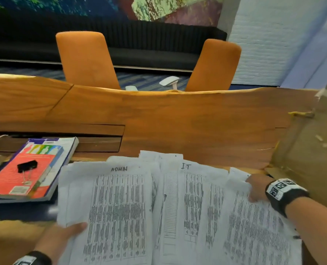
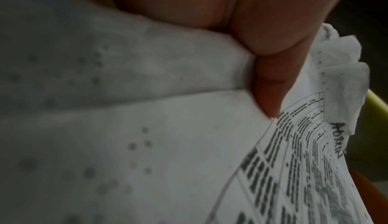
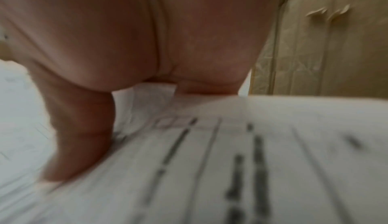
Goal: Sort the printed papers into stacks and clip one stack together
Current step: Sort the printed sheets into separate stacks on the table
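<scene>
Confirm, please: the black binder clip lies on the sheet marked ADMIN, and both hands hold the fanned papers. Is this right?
Not quite. The black binder clip lies on the red book left of the papers, not on the sheet marked ADMIN; the head view shows it. The rest stands: the left hand and right hand hold the fanned papers.

printed papers (image 1: 118,205): thin, crumpled matt paper | worktop (image 1: 178,119): smooth wood, visible grain | book (image 1: 30,169): glossy cover | binder clip (image 1: 27,166): black | chairs (image 1: 86,60): matt orange cloth
</scene>
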### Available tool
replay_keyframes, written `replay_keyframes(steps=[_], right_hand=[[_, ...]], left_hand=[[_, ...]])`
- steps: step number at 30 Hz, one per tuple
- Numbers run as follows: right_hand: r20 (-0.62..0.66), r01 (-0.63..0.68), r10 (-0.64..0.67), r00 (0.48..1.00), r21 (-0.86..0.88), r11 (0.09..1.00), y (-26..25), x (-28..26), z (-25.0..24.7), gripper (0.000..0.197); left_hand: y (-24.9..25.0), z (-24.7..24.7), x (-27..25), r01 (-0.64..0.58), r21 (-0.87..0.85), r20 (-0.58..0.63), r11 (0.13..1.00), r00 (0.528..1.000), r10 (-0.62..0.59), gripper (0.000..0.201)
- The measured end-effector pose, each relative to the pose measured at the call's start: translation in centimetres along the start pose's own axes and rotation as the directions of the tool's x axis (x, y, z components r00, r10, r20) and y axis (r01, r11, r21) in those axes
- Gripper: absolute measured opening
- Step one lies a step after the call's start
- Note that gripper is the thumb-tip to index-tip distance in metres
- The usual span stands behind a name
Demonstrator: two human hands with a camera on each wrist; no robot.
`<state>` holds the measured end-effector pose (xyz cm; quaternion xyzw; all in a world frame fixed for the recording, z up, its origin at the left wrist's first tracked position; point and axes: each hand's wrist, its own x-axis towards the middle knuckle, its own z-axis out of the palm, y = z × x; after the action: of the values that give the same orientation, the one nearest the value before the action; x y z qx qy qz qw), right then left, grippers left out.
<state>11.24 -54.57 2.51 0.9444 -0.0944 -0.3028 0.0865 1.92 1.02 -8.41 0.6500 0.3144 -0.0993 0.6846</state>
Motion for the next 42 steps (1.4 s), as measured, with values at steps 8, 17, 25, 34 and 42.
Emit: replay_keyframes(steps=[8, 17, 25, 34, 42], right_hand=[[-0.13, -0.037, 0.06, 0.99, 0.169, 0.985, 0.4, 6.2, 2.8, 0.1], [-0.158, 0.128, -0.109, 0.981, 0.119, 0.985, -2.8, 2.1, -0.3, 0.016], [-0.155, 0.577, -0.563, 0.812, 0.07, 0.814, -11.1, -11.4, -7.7, 0.025], [-0.497, 0.764, -0.674, 0.547, -0.032, 0.644, -22.4, -15.2, -12.6, 0.019], [-0.542, 0.797, -0.651, 0.532, 0.059, 0.601, -23.6, -16.0, -15.1, 0.015]], left_hand=[[-0.6, 1.1, 0.0, 0.061, -0.016, -0.059, 0.998, 0.996, -0.062, 0.037], [-0.3, 1.0, -0.6, 0.072, -0.027, -0.046, 0.997, 0.996, -0.073, 0.036], [2.8, 2.2, -2.7, -0.055, -0.007, -0.017, 0.998, 0.998, 0.054, 0.032], [8.2, 6.6, -8.0, -0.403, 0.177, 0.196, 0.898, 0.909, 0.369, 0.022], [9.4, 6.6, -9.8, -0.41, 0.161, 0.308, 0.898, 0.885, 0.348, 0.013]])
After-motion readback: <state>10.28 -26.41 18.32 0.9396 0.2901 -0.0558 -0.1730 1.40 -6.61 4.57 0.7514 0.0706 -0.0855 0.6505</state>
